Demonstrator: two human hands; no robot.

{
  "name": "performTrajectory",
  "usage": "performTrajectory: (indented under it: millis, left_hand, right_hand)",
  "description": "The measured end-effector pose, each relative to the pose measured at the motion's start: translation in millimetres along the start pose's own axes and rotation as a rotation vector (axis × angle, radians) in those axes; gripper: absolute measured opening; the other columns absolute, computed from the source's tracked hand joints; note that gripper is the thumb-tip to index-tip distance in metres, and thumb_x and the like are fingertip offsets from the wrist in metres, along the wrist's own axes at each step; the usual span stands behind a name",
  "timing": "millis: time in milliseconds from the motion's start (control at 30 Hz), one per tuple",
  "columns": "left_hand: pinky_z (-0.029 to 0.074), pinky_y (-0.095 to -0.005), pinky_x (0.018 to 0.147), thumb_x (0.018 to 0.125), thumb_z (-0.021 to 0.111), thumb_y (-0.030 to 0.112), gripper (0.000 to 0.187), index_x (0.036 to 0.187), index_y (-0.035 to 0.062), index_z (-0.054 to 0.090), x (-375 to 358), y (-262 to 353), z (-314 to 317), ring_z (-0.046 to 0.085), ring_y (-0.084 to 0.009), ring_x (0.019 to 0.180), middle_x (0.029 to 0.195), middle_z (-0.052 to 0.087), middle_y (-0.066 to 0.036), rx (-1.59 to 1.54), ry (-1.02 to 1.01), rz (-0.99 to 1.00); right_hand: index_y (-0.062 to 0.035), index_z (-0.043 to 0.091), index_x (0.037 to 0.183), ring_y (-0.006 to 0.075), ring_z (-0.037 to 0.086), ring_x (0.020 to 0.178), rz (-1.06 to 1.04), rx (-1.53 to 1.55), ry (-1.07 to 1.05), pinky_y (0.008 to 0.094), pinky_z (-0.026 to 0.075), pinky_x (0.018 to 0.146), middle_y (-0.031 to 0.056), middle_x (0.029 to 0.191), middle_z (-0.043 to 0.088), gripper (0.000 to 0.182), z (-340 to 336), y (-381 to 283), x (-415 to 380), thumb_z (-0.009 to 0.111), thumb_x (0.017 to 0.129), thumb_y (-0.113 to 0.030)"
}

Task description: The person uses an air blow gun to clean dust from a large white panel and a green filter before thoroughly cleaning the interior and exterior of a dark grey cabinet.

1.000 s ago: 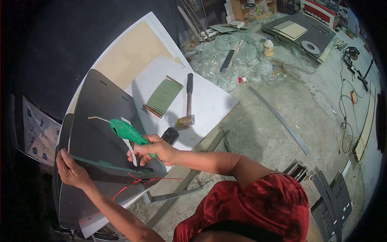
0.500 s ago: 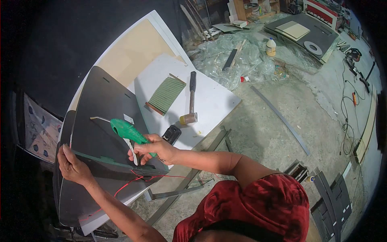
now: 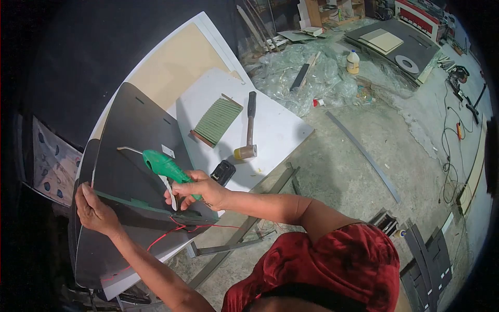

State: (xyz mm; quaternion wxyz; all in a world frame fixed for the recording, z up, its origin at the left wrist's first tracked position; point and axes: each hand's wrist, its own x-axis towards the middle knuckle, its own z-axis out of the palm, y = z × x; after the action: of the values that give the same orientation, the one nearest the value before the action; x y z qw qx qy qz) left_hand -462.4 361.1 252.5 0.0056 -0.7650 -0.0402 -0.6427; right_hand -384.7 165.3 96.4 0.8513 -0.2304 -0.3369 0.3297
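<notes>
My right hand is wrapped around a green hot glue gun, with a pale bent stick poking out of its far end. A pale lever-like part sits under my fingers. The gun's near end lies by the edge of a dark curved panel; its tip is hidden. My left hand grips the left edge of the dark panelling, fingers together along the rim. A green strip runs along the panel between my hands. Thin red wire trails below my right hand.
On the white board lie a mallet, a ribbed green piece and a black object. Clear plastic sheeting, a bottle and a long metal strip are on the floor. Dark panels lie right.
The view has shifted slightly. Both hands keep their places on the glue gun and the panel, with hardly any movement.
</notes>
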Motion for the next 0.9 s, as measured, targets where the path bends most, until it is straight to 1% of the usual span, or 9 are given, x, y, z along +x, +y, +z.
performTrajectory:
  millis: [233, 333, 467, 533, 600, 633, 767, 833, 900]
  left_hand:
    - [0.048, -0.0351, 0.066, 0.094, 0.050, 0.026, 0.030, 0.096, 0.0015, 0.067, 0.3, 1.7, -1.8, 0.065, -0.0265, 0.073, 0.083, 0.068, -0.013, 0.030, -0.019, -0.048]
    - [0.048, -0.0372, 0.066, 0.093, 0.051, 0.025, 0.029, 0.096, 0.0017, 0.068, 1.4, 4.7, -3.1, 0.064, -0.0282, 0.072, 0.082, 0.068, -0.013, 0.026, 0.001, -0.009]
    - [0.047, -0.0343, 0.060, 0.090, 0.054, 0.021, 0.025, 0.093, 0.0000, 0.068, 3.3, 15.2, -2.3, 0.063, -0.0259, 0.065, 0.076, 0.066, -0.015, -0.071, 0.017, -0.067]
    - [0.046, -0.0351, 0.063, 0.089, 0.055, 0.020, 0.022, 0.092, 0.0022, 0.068, 2.2, 16.8, -3.2, 0.061, -0.0264, 0.066, 0.077, 0.066, -0.013, -0.033, 0.010, -0.106]
    - [0.045, -0.0366, 0.067, 0.089, 0.055, 0.020, 0.020, 0.090, 0.0047, 0.069, 1.2, 12.3, -2.5, 0.060, -0.0270, 0.070, 0.079, 0.067, -0.011, 0.065, 0.036, -0.025]
    - [0.044, -0.0380, 0.071, 0.088, 0.055, 0.021, 0.020, 0.089, 0.0064, 0.069, 0.6, 10.4, -2.5, 0.059, -0.0277, 0.075, 0.081, 0.067, -0.010, 0.005, 0.015, -0.057]
    - [0.043, -0.0360, 0.068, 0.088, 0.054, 0.022, 0.022, 0.086, 0.0053, 0.067, 2.1, 14.9, -3.1, 0.059, -0.0267, 0.070, 0.078, 0.065, -0.010, -0.025, 0.027, -0.017]
    - [0.044, -0.0322, 0.064, 0.092, 0.049, 0.025, 0.031, 0.087, -0.0005, 0.067, 3.4, 15.4, -3.3, 0.059, -0.0202, 0.065, 0.071, 0.063, -0.011, 0.008, 0.040, 0.045]
    - [0.044, -0.0323, 0.063, 0.091, 0.050, 0.025, 0.031, 0.086, -0.0001, 0.067, 3.1, 14.2, -1.8, 0.058, -0.0201, 0.064, 0.070, 0.062, -0.011, 0.021, 0.054, 0.031]
  right_hand:
    - [-0.0022, 0.052, 0.117, 0.0215, 0.063, 0.097, 0.018, 0.033, 0.001, 0.0323, 0.053, 0.071, 0.0156, 0.109, 0.062, 0.039, -1.9, -0.6, 1.6, 0.062, 0.090, -0.028]
    - [-0.0016, 0.052, 0.118, 0.0231, 0.064, 0.099, 0.033, 0.042, -0.019, 0.0327, 0.053, 0.072, 0.0168, 0.111, 0.062, 0.038, -8.3, 4.3, 2.0, 0.061, 0.090, -0.027]
    - [0.0013, 0.057, 0.112, 0.0256, 0.065, 0.099, 0.004, -0.040, 0.082, 0.0342, 0.055, 0.073, 0.0181, 0.112, 0.063, 0.037, -18.6, 8.5, -0.9, 0.056, 0.092, -0.030]
    - [-0.0025, 0.053, 0.117, 0.0206, 0.065, 0.094, 0.049, 0.054, 0.134, 0.0316, 0.054, 0.069, 0.0128, 0.105, 0.065, 0.040, -28.2, 11.1, -0.4, 0.063, 0.089, -0.029]
    - [-0.0013, 0.053, 0.114, 0.0222, 0.066, 0.094, 0.037, 0.090, 0.183, 0.0327, 0.054, 0.069, 0.0138, 0.104, 0.064, 0.039, -34.4, 13.8, -2.5, 0.061, 0.090, -0.030]
    - [-0.0014, 0.054, 0.109, 0.0234, 0.066, 0.093, 0.037, 0.116, 0.199, 0.0326, 0.054, 0.068, 0.0139, 0.104, 0.064, 0.034, -36.2, 15.6, -2.7, 0.059, 0.091, -0.031]
    - [-0.0029, 0.054, 0.102, 0.0239, 0.066, 0.093, 0.102, 0.121, 0.226, 0.0324, 0.054, 0.066, 0.0141, 0.103, 0.064, 0.031, -48.4, 30.1, -1.6, 0.058, 0.092, -0.032]
    - [-0.0026, 0.054, 0.102, 0.0240, 0.066, 0.093, 0.114, 0.119, 0.235, 0.0324, 0.054, 0.066, 0.0142, 0.103, 0.064, 0.031, -49.0, 33.5, -2.5, 0.058, 0.092, -0.032]
    - [-0.0017, 0.055, 0.102, 0.0243, 0.066, 0.093, 0.109, 0.092, 0.260, 0.0322, 0.054, 0.066, 0.0145, 0.103, 0.064, 0.033, -46.0, 33.0, -2.1, 0.057, 0.092, -0.034]
